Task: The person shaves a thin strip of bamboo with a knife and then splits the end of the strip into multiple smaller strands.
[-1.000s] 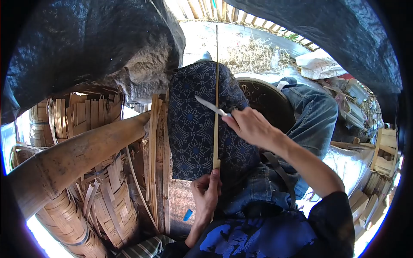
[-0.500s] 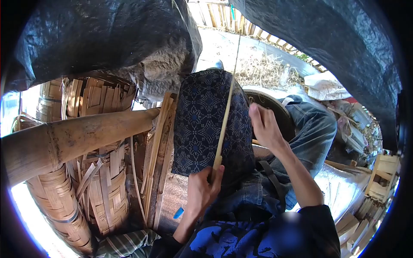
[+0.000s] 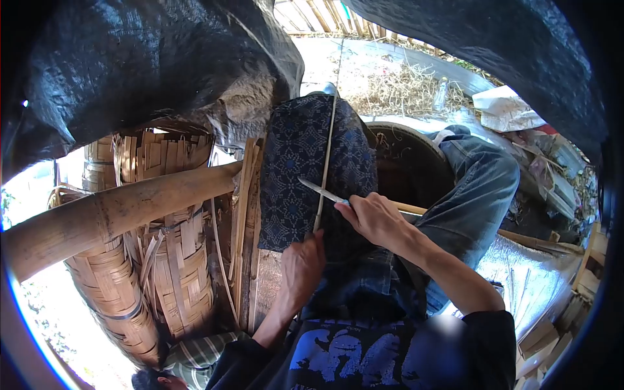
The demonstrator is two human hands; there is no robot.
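Observation:
A long thin bamboo strip (image 3: 327, 149) stretches up and away over a dark blue patterned cloth (image 3: 286, 162) that covers my leg. My left hand (image 3: 303, 263) is closed around the strip's near end. In my closed right hand (image 3: 378, 221) is a knife (image 3: 318, 189), its pointed blade crossing over the strip and aimed left. The knife's long pale handle comes out past my fingers toward my jeans-covered knee (image 3: 478, 192). A dark round basin (image 3: 416, 153) lies between the cloth and that knee, partly hidden.
A thick bamboo pole (image 3: 130, 201) juts in from the left, above tall woven bamboo baskets (image 3: 107, 302). Dark plastic sheeting (image 3: 162, 65) hangs low overhead. Pale shavings (image 3: 403, 91) lie on the ground ahead. Another person's head (image 3: 156, 379) shows at the lower left.
My right hand has moved left and down to the strip, and the knife blade now shows across it. The strip stands a little more upright in view, with my left hand still on its near end.

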